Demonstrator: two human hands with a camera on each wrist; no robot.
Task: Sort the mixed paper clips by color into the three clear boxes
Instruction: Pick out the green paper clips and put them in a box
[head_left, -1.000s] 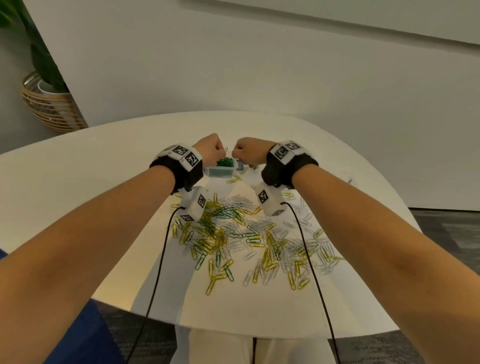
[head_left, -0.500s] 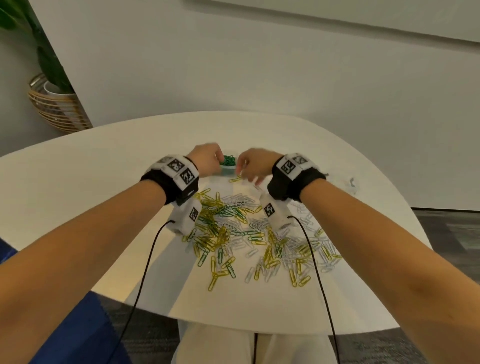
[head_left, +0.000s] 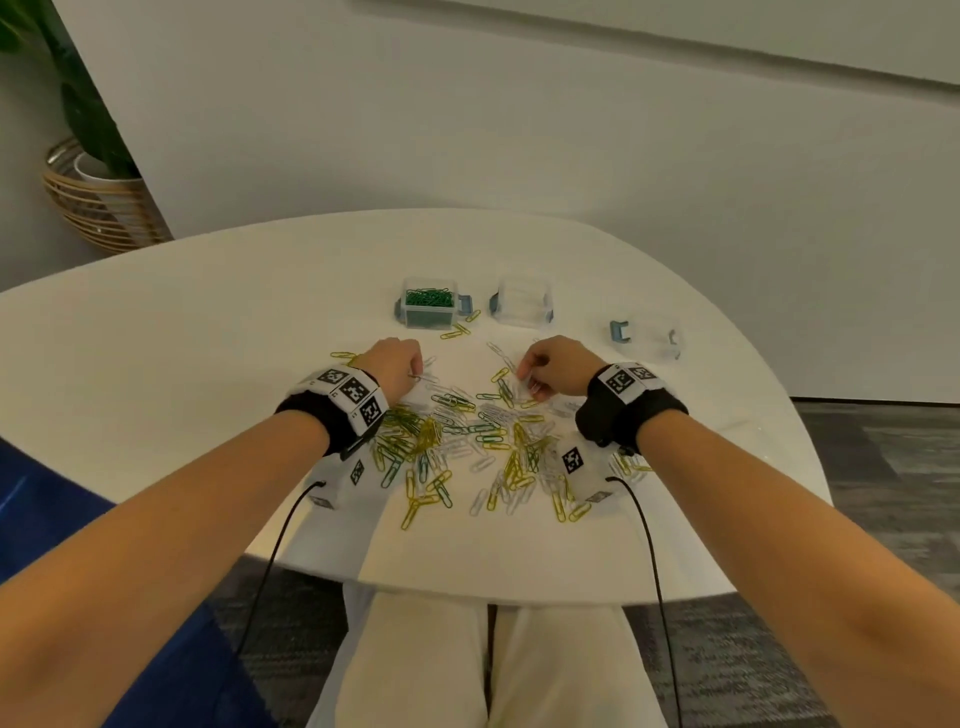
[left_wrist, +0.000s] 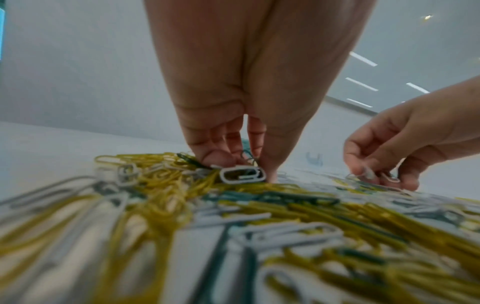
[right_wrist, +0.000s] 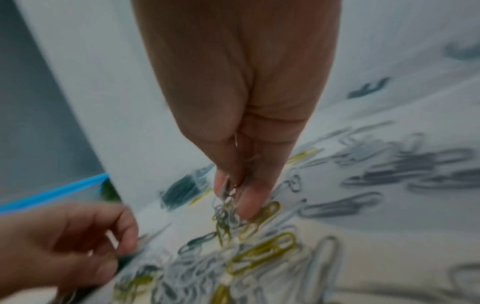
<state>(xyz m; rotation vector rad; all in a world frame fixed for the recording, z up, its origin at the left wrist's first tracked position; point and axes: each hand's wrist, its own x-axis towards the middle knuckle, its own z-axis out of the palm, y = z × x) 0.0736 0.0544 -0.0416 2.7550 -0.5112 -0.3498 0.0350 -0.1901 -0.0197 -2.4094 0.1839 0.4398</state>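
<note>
A mixed pile of yellow, green and white paper clips (head_left: 467, 441) lies on the white table (head_left: 208, 338). Three clear boxes stand behind it: the left box (head_left: 430, 304) holds green clips, while the middle box (head_left: 522, 304) and the right box (head_left: 647, 338) look empty. My left hand (head_left: 415, 374) is down at the pile's far left edge, its fingertips pinching a dark green clip (left_wrist: 246, 156), with a white clip (left_wrist: 242, 174) just in front. My right hand (head_left: 527, 376) is at the pile's far right edge and pinches a few white clips (right_wrist: 230, 193).
A few loose yellow clips (head_left: 457, 330) lie just in front of the green box. A plant in a wicker basket (head_left: 98, 202) stands on the floor at the far left. The table's near edge (head_left: 467, 592) is over my lap, and cables hang from both wrists.
Both hands have drawn back from the green box toward me and dropped onto the pile. The boxes, earlier hidden behind the hands, now show.
</note>
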